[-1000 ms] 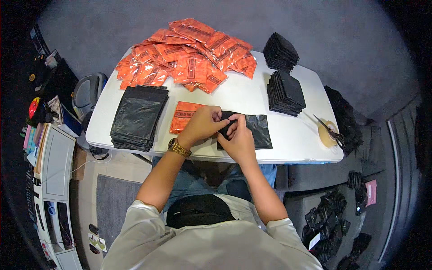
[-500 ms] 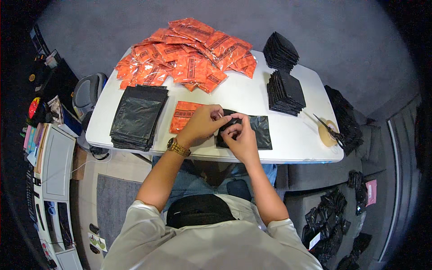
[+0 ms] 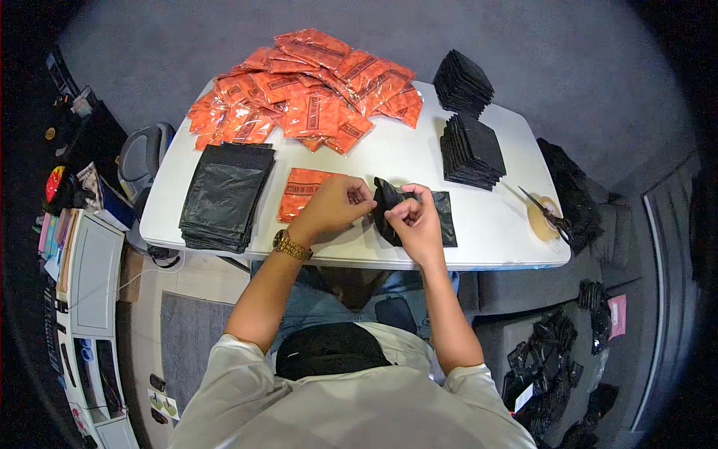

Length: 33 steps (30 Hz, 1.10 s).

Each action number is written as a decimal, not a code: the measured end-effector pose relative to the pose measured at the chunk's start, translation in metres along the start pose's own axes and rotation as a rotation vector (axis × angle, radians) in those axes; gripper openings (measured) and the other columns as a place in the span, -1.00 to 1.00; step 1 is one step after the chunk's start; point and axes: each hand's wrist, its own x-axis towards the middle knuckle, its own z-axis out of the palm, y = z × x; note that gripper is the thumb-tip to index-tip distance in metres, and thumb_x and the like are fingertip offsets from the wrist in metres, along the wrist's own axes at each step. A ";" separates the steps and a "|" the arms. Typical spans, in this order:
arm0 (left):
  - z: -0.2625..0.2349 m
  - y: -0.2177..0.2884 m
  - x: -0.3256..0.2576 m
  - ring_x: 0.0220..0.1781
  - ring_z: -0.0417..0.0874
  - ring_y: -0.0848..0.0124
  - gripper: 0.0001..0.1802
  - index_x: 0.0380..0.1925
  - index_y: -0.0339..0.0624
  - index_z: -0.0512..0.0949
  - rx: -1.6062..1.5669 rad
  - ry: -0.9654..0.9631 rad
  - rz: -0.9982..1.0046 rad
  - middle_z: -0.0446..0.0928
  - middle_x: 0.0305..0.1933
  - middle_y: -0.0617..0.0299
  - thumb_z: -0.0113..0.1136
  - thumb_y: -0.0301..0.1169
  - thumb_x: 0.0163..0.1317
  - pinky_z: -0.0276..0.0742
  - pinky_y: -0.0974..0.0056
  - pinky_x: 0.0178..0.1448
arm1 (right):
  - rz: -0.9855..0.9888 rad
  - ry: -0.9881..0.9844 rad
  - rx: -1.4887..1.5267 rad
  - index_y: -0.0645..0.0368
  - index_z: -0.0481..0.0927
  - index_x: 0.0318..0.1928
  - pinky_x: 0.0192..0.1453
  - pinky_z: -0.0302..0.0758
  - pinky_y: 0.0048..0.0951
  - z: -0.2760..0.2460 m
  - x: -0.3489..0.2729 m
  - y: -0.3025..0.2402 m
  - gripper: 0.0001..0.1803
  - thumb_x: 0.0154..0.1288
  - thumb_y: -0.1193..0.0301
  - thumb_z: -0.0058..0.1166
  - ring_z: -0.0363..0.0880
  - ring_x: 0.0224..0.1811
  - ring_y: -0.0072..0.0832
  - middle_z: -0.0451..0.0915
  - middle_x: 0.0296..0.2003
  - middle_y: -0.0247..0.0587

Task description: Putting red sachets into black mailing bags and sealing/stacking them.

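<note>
A black plastic bag [image 3: 386,196] stands partly raised off the white table [image 3: 336,251] in front of me, its mouth edge lifted and the rest lying flat to the right. My right hand [image 3: 417,226] is closed on its edge with bent fingers. At the bag's left edge is my left hand [image 3: 334,206], thumb and fingers drawn together; what they hold, if anything, is too small to make out. Just beyond that hand lies a folded orange packet [image 3: 303,191] with a dark printed band, partly covered by the hand.
Flat black bags [image 3: 226,196] are stacked on the left. Clear-wrapped orange packets [image 3: 307,97] form a heap at the back. Two stacks of black parcels [image 3: 473,153] stand at the right, near scissors [image 3: 550,213] and a tape roll [image 3: 544,224]. More black plastic [image 3: 542,367] lies below right.
The hands have moved apart, the right one shifting right with the bag. The bag's edge has risen and spread away from the left hand.
</note>
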 end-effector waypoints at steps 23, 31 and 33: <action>-0.040 0.003 -0.022 0.39 0.56 -0.05 -0.60 0.23 -0.27 0.62 0.631 0.179 0.239 0.54 0.42 -0.14 0.22 -0.26 0.55 0.54 0.03 0.43 | -0.140 0.105 -0.293 0.21 0.54 0.14 -0.29 0.43 -0.59 0.014 0.002 -0.005 -0.54 0.22 0.70 0.25 0.46 -0.40 -0.73 0.55 -0.42 -0.41; -0.037 -0.022 -0.031 0.76 0.09 -0.29 -0.31 0.65 0.02 0.28 1.104 -0.030 0.165 0.16 0.75 -0.11 -0.13 0.04 0.65 -0.05 -0.40 0.75 | -0.117 0.085 -0.279 0.21 0.51 0.13 -0.29 0.56 -0.43 0.010 0.005 0.000 -0.53 0.20 0.62 0.30 0.59 -0.47 -0.52 0.61 -0.46 -0.24; -0.038 -0.015 -0.031 0.76 0.08 -0.31 -0.31 0.66 0.09 0.28 1.105 -0.054 0.151 0.16 0.75 -0.10 -0.11 0.06 0.65 -0.05 -0.41 0.74 | -0.154 0.083 -0.278 0.20 0.52 0.13 -0.29 0.55 -0.44 0.012 0.007 0.002 -0.52 0.19 0.61 0.30 0.59 -0.48 -0.53 0.62 -0.45 -0.24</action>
